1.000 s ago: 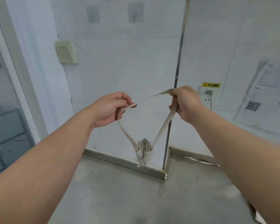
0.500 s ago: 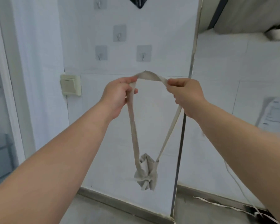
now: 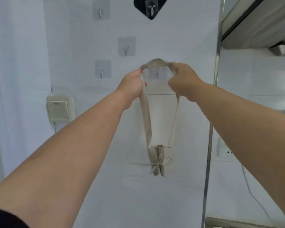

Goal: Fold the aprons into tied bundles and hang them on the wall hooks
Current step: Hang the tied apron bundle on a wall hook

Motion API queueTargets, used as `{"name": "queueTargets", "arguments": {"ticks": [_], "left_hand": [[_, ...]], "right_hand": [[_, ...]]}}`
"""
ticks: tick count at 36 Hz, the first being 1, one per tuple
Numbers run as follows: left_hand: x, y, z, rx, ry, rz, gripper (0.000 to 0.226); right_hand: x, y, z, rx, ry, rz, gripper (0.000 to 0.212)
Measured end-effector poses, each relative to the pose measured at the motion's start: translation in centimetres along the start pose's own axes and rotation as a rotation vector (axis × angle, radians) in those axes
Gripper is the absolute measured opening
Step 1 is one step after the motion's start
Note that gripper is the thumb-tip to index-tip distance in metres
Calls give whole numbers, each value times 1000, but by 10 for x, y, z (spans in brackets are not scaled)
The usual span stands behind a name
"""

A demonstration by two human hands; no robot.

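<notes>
A beige apron bundle (image 3: 160, 159), tied with a knot, dangles from its neck strap (image 3: 146, 116) in front of the white wall. My left hand (image 3: 132, 84) grips the strap's left side and my right hand (image 3: 183, 80) pinches its right side. Between them the strap arches just above a clear adhesive wall hook (image 3: 157, 73), which shows partly inside the loop. Other adhesive hooks are on the wall: one to the left (image 3: 102, 72), one higher (image 3: 126, 49), one near the top (image 3: 100, 12). A dark item hangs on a hook (image 3: 150, 7) at the top.
A beige wall switch (image 3: 60, 108) is mounted at the left. A metal vertical profile (image 3: 212, 112) divides the wall on the right, with a socket and a white cable (image 3: 253, 195) beyond it. A metal hood edge (image 3: 281, 48) sits at the upper right.
Both hands have lifted the strap and bundle up the wall, from near the floor to hook height. The hands have come closer together, and the strap's top now arches over a hook.
</notes>
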State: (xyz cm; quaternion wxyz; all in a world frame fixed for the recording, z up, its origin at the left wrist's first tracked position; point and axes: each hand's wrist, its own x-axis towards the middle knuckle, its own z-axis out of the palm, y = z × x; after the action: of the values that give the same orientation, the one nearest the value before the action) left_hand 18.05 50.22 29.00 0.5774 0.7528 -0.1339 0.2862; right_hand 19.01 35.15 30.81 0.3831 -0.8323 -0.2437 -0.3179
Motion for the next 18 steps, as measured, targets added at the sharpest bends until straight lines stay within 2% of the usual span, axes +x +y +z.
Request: {"name": "queueTargets", "arguments": {"ticks": [2,4,7,9,11,14,18], "left_hand": [[8,-5,0,-9,33,-4,54],[17,-14,-1,-27,132,-68,29],[21,-32,-3,4,178,-173,9],[15,-36,-3,35,122,-208,18],[8,-38,-1,32,-12,-215,21],[-6,-46,-2,78,-148,-134,40],[-16,-59,-6,-2,8,-43,40]], "right_hand": [[5,3,9,-22,12,54,45],[5,5,20,-29,-5,71,44],[-5,10,35,-71,-46,72,42],[-13,14,42,-66,-74,78,40],[-20,16,46,1,-106,89,39],[-34,21,49,117,-118,108,34],[-44,37,50,66,36,126,37]]}}
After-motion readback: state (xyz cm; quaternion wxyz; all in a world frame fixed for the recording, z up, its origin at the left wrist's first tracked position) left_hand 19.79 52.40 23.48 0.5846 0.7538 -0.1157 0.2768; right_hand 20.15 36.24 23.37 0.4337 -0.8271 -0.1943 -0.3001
